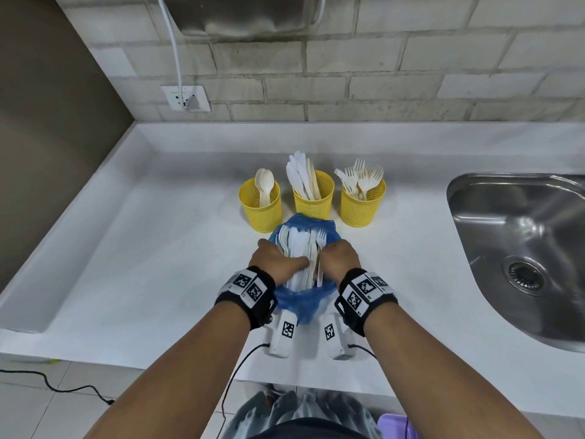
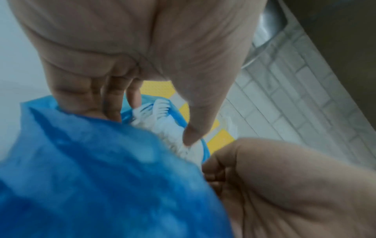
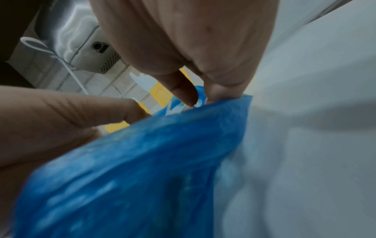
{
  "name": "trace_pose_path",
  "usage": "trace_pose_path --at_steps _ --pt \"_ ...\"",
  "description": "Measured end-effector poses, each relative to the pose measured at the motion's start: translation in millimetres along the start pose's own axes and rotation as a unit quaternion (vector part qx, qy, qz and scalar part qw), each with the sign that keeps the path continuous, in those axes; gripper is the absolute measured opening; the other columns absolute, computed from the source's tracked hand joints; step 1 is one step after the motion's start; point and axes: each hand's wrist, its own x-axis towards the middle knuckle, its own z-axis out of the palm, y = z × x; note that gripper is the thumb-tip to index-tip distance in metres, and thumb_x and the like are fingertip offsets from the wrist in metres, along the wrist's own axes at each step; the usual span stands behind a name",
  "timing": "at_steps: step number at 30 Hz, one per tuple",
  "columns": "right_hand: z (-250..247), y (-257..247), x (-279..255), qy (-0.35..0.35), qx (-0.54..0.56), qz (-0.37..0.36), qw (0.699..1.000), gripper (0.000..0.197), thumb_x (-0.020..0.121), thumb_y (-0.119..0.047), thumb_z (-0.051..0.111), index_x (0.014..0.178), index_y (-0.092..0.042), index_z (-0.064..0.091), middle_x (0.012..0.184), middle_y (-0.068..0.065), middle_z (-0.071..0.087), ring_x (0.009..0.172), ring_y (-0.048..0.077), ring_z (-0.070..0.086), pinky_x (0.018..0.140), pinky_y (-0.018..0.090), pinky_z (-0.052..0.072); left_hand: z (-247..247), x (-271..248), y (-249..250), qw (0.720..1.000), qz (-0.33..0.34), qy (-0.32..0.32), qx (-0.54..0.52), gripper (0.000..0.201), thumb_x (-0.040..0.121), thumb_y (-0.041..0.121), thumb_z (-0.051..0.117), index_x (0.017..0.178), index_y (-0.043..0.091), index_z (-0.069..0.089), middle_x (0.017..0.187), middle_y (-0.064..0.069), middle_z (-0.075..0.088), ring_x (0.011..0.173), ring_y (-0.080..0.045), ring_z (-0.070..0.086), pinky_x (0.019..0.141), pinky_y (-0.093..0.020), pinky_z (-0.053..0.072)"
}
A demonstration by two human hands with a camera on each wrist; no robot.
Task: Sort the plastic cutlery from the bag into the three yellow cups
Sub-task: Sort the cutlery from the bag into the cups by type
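A blue plastic bag lies on the white counter in front of me, its mouth open toward three yellow cups. White cutlery fills the bag. My left hand grips the bag's left rim, fingers outside and thumb across the cutlery. My right hand grips the right rim, thumb inside. The left cup holds spoons, the middle cup knives, the right cup forks.
A steel sink is set into the counter at the right. A wall socket with a white cable sits on the brick wall behind. The counter has a raised edge on the left.
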Motion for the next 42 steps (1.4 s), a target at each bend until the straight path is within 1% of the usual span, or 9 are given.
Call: trace_pose_path --at_steps 4,11,15,18,24,27,32,37,42 --pt "-2 2 4 -0.04 -0.039 0.014 0.998 0.03 0.1 -0.009 0.048 0.121 0.005 0.065 0.123 0.021 0.067 0.117 0.036 0.064 0.092 0.031 0.053 -6 5 -4 0.997 -0.038 -0.005 -0.072 0.059 0.069 0.044 0.081 0.106 0.003 0.059 0.097 -0.008 0.069 0.085 -0.021 0.067 0.061 -0.025 0.047" --pt "-4 5 18 -0.064 0.13 0.067 0.987 0.019 0.084 -0.02 0.056 0.082 -0.002 0.064 0.076 0.018 0.068 0.073 0.035 0.069 0.077 0.051 0.062 -10 4 -5 0.99 -0.036 -0.085 -0.107 0.019 0.081 0.023 0.079 0.076 0.007 0.068 0.054 -0.001 0.066 0.035 -0.005 0.058 0.037 -0.013 0.041" --pt "-12 -2 3 -0.071 0.146 0.095 0.982 0.022 0.095 -0.024 0.054 0.09 -0.004 0.062 0.07 0.013 0.058 0.059 0.026 0.054 0.057 0.035 0.048 -6 7 -3 0.989 -0.028 -0.094 -0.115 0.015 0.085 0.023 0.076 0.087 0.009 0.072 0.068 -0.003 0.071 0.045 -0.006 0.065 0.041 -0.016 0.045" --pt "-9 -1 3 -0.073 0.159 0.083 0.981 0.034 0.086 -0.033 0.06 0.102 -0.004 0.069 0.083 0.013 0.069 0.072 0.031 0.065 0.067 0.038 0.054 -2 6 -2 0.986 -0.021 -0.105 -0.13 0.02 0.083 0.022 0.08 0.096 0.008 0.074 0.081 -0.007 0.076 0.07 -0.018 0.073 0.061 -0.025 0.06" --pt "-15 -3 -3 -0.063 0.099 0.044 0.992 0.034 0.078 -0.031 0.072 0.092 0.001 0.071 0.073 0.014 0.068 0.064 0.03 0.065 0.057 0.033 0.05 0 5 1 0.99 -0.007 -0.099 -0.103 0.033 0.082 0.03 0.082 0.1 0.003 0.072 0.086 -0.011 0.076 0.073 -0.024 0.074 0.06 -0.029 0.061" --pt "-13 1 5 -0.052 0.081 0.033 0.995 0.034 0.069 -0.029 0.069 0.088 -0.001 0.069 0.085 0.019 0.074 0.078 0.036 0.072 0.067 0.046 0.062 -1 4 1 0.993 -0.005 -0.09 -0.08 0.027 0.086 0.034 0.078 0.092 0.01 0.068 0.075 -0.003 0.07 0.061 -0.015 0.066 0.045 -0.019 0.047" --pt "-4 25 43 -0.059 0.108 0.017 0.992 0.044 0.052 -0.029 0.064 0.088 -0.003 0.071 0.086 0.02 0.075 0.082 0.04 0.074 0.077 0.06 0.062 1 2 2 0.975 -0.042 -0.149 -0.16 0.035 0.081 0.027 0.081 0.108 0.005 0.071 0.092 -0.013 0.077 0.087 -0.033 0.075 0.08 -0.045 0.063" --pt "-12 20 26 -0.092 0.174 0.042 0.98 0.056 0.046 -0.027 0.07 0.096 -0.001 0.074 0.088 0.02 0.077 0.083 0.039 0.076 0.082 0.06 0.061 6 -3 5 0.949 -0.084 -0.194 -0.236 0.029 0.085 0.017 0.079 0.111 0.007 0.071 0.088 -0.008 0.076 0.073 -0.021 0.069 0.062 -0.03 0.058" --pt "-19 24 22 -0.111 0.187 0.044 0.975 0.06 0.041 -0.019 0.083 0.098 0.0 0.077 0.09 0.021 0.078 0.084 0.04 0.076 0.083 0.062 0.06 11 -4 4 0.945 -0.063 -0.212 -0.239 0.031 0.082 0.016 0.081 0.112 0.015 0.073 0.1 -0.009 0.078 0.087 -0.023 0.074 0.076 -0.035 0.062"
